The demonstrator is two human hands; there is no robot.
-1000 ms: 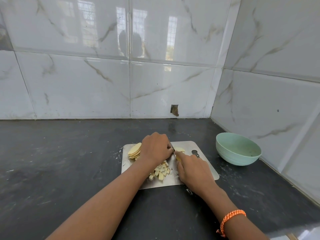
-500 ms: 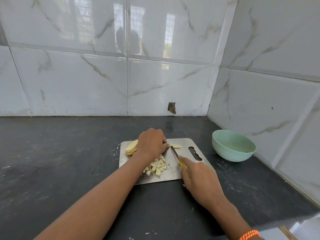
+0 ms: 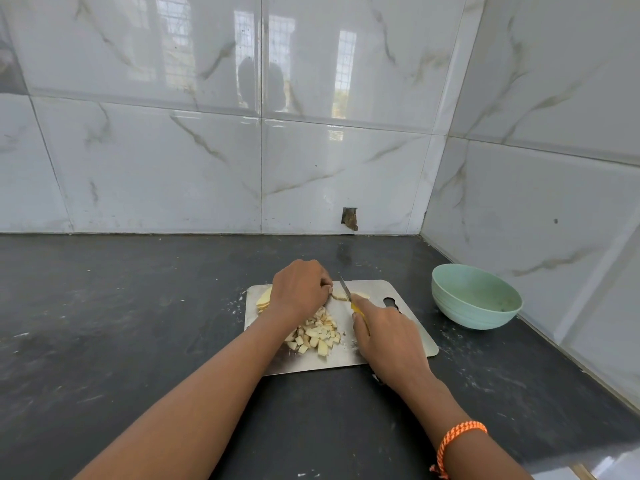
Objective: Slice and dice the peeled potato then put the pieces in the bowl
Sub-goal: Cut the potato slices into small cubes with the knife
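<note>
A metal cutting board (image 3: 381,348) lies on the dark counter. On it, a pile of diced potato (image 3: 317,334) sits near the front, and a stack of potato slices (image 3: 263,299) peeks out left of my left hand (image 3: 299,289). That hand is curled, its fingertips holding down a potato slice (image 3: 341,295) at the board's far side. My right hand (image 3: 388,337) grips a yellow-handled knife (image 3: 346,289), its blade against that slice. A pale green bowl (image 3: 476,299) stands to the right of the board.
White marble tiled walls close off the back and right, meeting in a corner behind the bowl. The dark counter (image 3: 121,323) stretches far to the left. An orange braided band (image 3: 457,441) circles my right wrist.
My right hand drew the knife back toward me, then pushed it forward onto the slice again. My left hand stayed on the potato. The view shifted slightly.
</note>
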